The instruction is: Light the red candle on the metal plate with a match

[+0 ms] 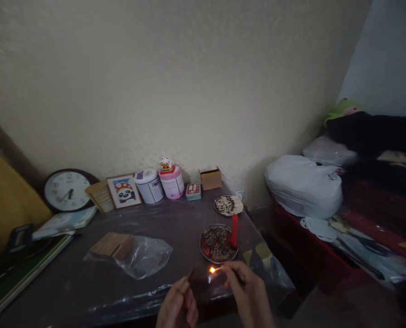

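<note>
My hands (216, 296) hold a match (215, 269) at the counter's (69, 282) near edge. The dish (218, 243) with a candle (234, 230) sits at twelve o'clock, the matchsticks (228, 205) behind it, the bag (131, 253) at ten, the clock (68, 190) beyond.

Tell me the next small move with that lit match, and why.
Probably carry the burning match in the right hand up to the top of the red candle standing unlit in the metal dish just beyond; the left hand holds the matchbox.
</note>
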Motion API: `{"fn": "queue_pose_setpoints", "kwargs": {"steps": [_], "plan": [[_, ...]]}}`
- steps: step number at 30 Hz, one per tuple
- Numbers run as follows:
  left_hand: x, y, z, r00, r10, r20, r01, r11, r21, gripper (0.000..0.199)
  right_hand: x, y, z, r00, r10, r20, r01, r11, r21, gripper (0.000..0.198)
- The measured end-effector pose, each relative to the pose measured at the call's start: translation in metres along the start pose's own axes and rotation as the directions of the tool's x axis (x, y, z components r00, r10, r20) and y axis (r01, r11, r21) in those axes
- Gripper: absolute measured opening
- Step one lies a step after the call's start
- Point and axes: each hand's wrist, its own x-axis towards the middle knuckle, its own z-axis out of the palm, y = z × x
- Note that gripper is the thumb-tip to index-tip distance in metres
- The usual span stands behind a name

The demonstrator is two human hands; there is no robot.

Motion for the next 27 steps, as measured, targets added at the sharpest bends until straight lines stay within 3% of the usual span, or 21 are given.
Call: {"fn": "queue_pose_setpoints", "kwargs": {"steps": [3, 6, 12, 21, 27], "plan": [[0.009, 0.016, -0.011, 0.984, -0.065, -0.165, 0.041, 0.989, -0.144, 0.033, 0.002, -0.001, -0.005, 0.997, 0.068, -0.03, -0.066, 0.996, 0.067, 0.023], [0.013, 0.025, -0.016, 0.967, -0.052, -0.248, -0.005, 0.975, -0.224, 0.028, 0.005, 0.0, -0.009, 0.996, 0.07, -0.062, -0.066, 0.996, 0.059, 0.027], [0.011, 0.026, -0.014, 0.969, 0.007, -0.245, -0.062, 0.974, -0.218, 0.022, 0.01, -0.007, -0.019, 0.995, 0.01, -0.104, -0.015, 0.999, -0.043, 0.033], [0.014, 0.031, -0.013, 0.946, 0.068, -0.317, -0.128, 0.977, -0.173, 0.021, 0.014, -0.007, -0.026, 0.991, 0.046, -0.127, -0.049, 0.999, -0.017, 0.033], [0.014, 0.031, -0.017, 0.94, 0.063, -0.335, -0.128, 0.976, -0.174, 0.026, 0.015, -0.005, -0.031, 0.992, -0.008, -0.128, 0.01, 1.0, 0.009, 0.032]]}}
